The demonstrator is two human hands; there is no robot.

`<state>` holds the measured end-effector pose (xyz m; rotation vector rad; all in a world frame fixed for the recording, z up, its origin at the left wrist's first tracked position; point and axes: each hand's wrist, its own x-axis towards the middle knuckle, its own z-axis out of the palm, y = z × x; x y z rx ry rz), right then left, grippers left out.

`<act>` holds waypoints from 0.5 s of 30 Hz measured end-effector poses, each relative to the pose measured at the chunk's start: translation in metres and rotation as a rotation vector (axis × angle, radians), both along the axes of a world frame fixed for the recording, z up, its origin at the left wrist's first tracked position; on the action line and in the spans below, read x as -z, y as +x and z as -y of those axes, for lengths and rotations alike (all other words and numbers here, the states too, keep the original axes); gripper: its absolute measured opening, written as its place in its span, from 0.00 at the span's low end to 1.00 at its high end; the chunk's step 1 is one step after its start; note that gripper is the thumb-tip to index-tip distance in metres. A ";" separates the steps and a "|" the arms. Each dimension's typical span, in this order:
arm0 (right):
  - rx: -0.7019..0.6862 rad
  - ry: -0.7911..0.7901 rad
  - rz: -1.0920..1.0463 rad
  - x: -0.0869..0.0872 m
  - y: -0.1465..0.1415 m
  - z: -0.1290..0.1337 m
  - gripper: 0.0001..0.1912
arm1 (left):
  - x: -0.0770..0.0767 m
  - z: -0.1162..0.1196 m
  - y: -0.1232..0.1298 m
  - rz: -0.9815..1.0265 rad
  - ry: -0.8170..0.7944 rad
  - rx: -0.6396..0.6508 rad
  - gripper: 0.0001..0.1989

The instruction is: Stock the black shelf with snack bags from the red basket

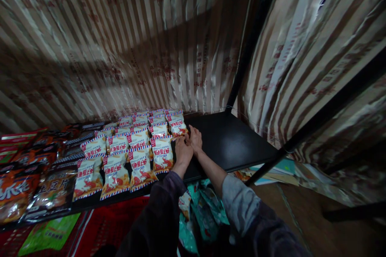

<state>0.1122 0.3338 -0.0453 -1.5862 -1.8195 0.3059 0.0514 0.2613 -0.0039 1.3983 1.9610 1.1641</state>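
White snack bags with red print and striped edges stand in several rows on a black shelf point(233, 142). At the right end of the back rows is one snack bag point(177, 123), and both hands meet at its lower right corner. My left hand point(183, 153) has its fingers bent and closed at the bottom edge of that bag; the fingertips are partly hidden. Beside it, my right hand point(196, 140) reaches along the bag's right side, fingers stretched out and thumb apart. Just left of my left hand leans a front-row snack bag point(163, 153).
Dark potato-chip bags point(52, 188) and orange bags point(19, 188) fill the shelf's left end. A black post point(241, 76) rises at the back corner, before a striped curtain point(150, 28). Below are a red crate point(111, 225), a green bag point(50, 235) and teal bags point(205, 213).
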 end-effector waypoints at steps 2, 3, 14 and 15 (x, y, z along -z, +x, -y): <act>-0.027 0.045 -0.023 0.001 0.005 0.010 0.24 | 0.000 0.013 0.003 0.034 -0.007 0.030 0.16; -0.044 0.067 -0.040 0.001 0.008 0.016 0.23 | 0.000 0.021 0.004 0.058 -0.010 0.048 0.16; -0.270 0.079 -0.348 0.003 0.046 0.148 0.14 | 0.073 0.147 -0.016 0.622 -0.137 0.253 0.17; -0.267 0.031 -0.354 0.010 0.051 0.161 0.14 | 0.087 0.160 -0.021 0.662 -0.204 0.195 0.16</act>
